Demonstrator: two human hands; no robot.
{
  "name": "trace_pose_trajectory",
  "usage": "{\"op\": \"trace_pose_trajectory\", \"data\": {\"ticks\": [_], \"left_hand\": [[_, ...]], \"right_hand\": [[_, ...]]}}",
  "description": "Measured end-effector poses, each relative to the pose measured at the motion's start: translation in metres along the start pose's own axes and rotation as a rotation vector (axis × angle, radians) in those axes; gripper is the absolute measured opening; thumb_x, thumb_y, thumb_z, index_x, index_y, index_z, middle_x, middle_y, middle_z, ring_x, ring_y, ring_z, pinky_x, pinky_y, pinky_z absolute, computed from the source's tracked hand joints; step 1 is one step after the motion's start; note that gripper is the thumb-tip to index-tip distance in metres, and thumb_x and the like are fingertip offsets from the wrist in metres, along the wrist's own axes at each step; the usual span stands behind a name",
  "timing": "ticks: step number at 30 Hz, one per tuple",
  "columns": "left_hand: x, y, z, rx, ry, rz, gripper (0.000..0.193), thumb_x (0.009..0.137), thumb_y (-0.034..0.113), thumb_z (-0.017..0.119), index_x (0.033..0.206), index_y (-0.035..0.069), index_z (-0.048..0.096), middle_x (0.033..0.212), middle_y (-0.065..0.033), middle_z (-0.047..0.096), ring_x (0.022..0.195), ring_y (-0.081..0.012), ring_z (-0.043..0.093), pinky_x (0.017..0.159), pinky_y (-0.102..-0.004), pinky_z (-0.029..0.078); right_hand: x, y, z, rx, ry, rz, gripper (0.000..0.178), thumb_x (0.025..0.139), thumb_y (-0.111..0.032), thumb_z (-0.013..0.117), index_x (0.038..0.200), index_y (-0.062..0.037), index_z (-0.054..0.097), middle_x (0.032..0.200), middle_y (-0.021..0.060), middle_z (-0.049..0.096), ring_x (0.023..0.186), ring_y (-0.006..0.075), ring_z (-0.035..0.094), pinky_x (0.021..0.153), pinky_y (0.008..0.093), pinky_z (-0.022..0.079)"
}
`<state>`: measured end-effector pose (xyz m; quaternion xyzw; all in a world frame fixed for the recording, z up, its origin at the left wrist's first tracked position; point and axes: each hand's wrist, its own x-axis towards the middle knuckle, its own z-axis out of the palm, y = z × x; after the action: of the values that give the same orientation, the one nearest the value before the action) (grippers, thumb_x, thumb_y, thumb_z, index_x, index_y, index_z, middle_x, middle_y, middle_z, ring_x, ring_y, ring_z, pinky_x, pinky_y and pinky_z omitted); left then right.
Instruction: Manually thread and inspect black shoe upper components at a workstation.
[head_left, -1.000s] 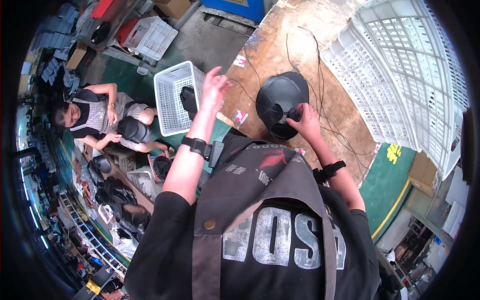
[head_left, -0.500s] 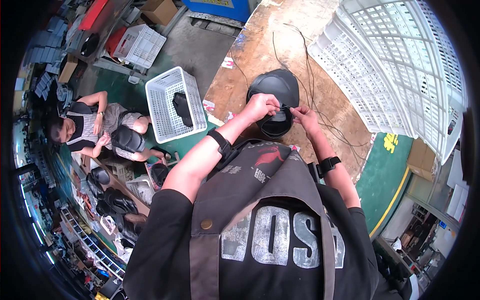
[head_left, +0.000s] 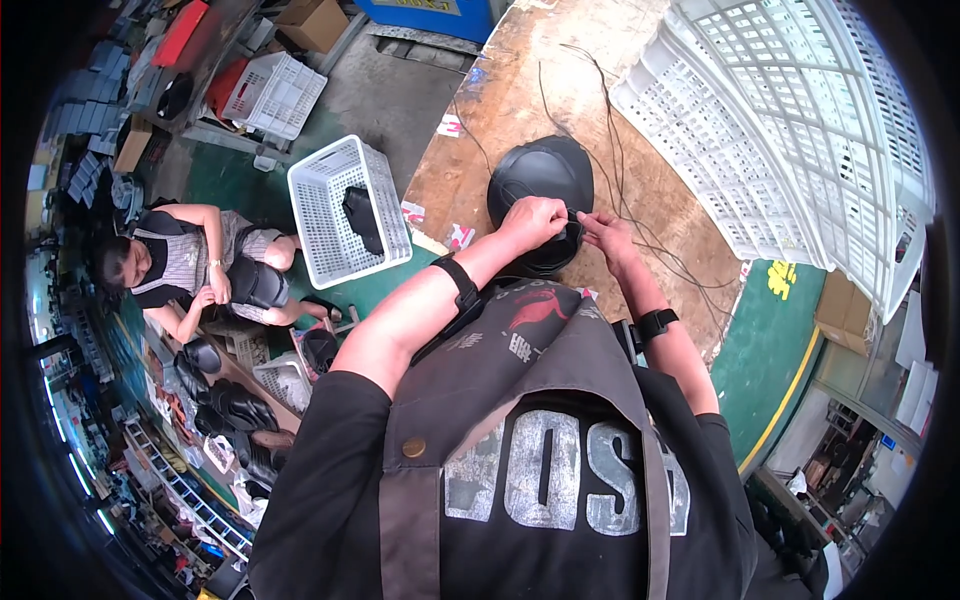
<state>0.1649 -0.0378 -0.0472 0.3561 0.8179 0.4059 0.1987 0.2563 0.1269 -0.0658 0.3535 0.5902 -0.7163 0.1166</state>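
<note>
A black, rounded, smooth-surfaced piece with a domed far part (head_left: 540,172) lies on the wooden tabletop in front of me. Its near part, partly covered by my left hand, has a darker opening or fold. Over its right side, my left hand (head_left: 533,222) is closed in a pinch on a thin black cord (head_left: 573,213). Close beside it, my right hand (head_left: 608,240) also pinches at the cord with thumb and forefinger. The fingertips nearly meet, so the exact grip points are hard to see.
Loose dark cords (head_left: 615,130) trail over the wooden table (head_left: 470,150). White perforated crates (head_left: 740,140) stand at the right; a white basket (head_left: 350,205) with black pieces sits on the floor at left. Beyond it, a seated person (head_left: 180,250) handles a similar black piece.
My left hand has moved slightly right and rolled over, its fingers closing nearer the right hand. The right hand has barely moved. The seated person's hands have come together on the black piece.
</note>
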Motion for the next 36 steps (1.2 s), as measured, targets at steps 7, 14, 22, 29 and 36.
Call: {"op": "trace_pose_trajectory", "data": {"ticks": [7,14,22,29,36], "left_hand": [[0.002,-0.005,0.004,0.057,-0.079,0.09,0.016,0.077,0.023,0.062,0.078,0.007,0.066,0.076,-0.0134,0.064,0.075,-0.0322,0.061,0.069,-0.0424,0.047],[0.002,0.001,0.005,0.055,-0.026,0.011,0.015,0.076,0.023,0.062,0.078,0.008,0.066,0.077,-0.0133,0.064,0.076,-0.0317,0.062,0.068,-0.0422,0.048],[0.001,0.004,0.011,0.172,0.061,0.11,0.014,0.076,0.019,0.058,0.072,0.005,0.058,0.074,-0.0128,0.061,0.072,-0.0325,0.061,0.064,-0.0435,0.048],[-0.003,0.004,0.017,0.306,0.11,0.125,0.011,0.075,0.015,0.055,0.072,0.005,0.058,0.073,-0.0136,0.062,0.07,-0.0333,0.061,0.063,-0.0451,0.047],[-0.001,0.007,0.018,0.21,0.04,-0.163,0.012,0.07,0.016,0.058,0.071,0.005,0.061,0.073,-0.0136,0.064,0.073,-0.0328,0.062,0.064,-0.0441,0.048]], "right_hand": [[0.001,0.002,0.0,-0.005,-0.003,0.008,0.019,0.082,-0.026,0.068,0.087,-0.0087,0.063,0.081,-0.0047,0.059,0.072,0.004,0.054,0.067,0.0189,0.045],[0.004,0.006,0.0,0.006,-0.006,0.014,0.02,0.082,-0.03,0.068,0.084,-0.0098,0.063,0.082,-0.0032,0.06,0.078,0.0064,0.054,0.071,0.0219,0.044],[0.004,0.005,0.001,0.019,-0.005,0.029,0.023,0.083,-0.028,0.067,0.091,-0.0074,0.061,0.084,-0.0026,0.059,0.076,0.0054,0.055,0.07,0.0207,0.046],[0.004,0.006,-0.006,0.23,-0.214,0.06,0.025,0.09,-0.017,0.056,0.11,-0.0023,0.057,0.1,0.0043,0.062,0.092,0.0117,0.059,0.082,0.0257,0.048],[0.007,0.019,0.001,0.058,-0.21,-0.062,0.019,0.088,-0.009,0.056,0.107,-0.0053,0.059,0.099,0.0026,0.063,0.088,0.01,0.059,0.081,0.0238,0.048]]}}
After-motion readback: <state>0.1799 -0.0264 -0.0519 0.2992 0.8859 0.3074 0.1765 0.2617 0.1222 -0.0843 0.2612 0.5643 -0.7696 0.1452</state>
